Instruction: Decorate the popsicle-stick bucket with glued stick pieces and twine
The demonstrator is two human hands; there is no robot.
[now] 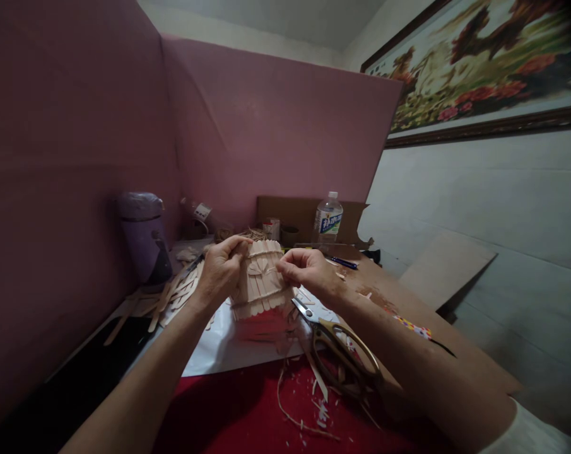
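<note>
My left hand (226, 265) is closed on the upper left edge of a small craft piece made of wooden craft sticks (259, 287). The piece is tilted up, with rope-like bands across its top and bottom and a leaf-like shape in its middle. At its right side, the fingertips of my right hand (300, 268) are pinched together close to that shape; whatever they hold is too small to make out. Scissors with gold-coloured handles (337, 350) lie open-bladed below my right hand. A strand of twine (289, 413) curls on the red cloth (219, 403).
Loose craft sticks (164, 299) are heaped at the left. A purple flask (146, 239) stands behind them, and a clear bottle (329, 221) stands at the back. A dark blue pen (344, 263) and a glue-spotted cardboard sheet (408, 321) lie at the right. Pink panels (276, 126) enclose the back and left.
</note>
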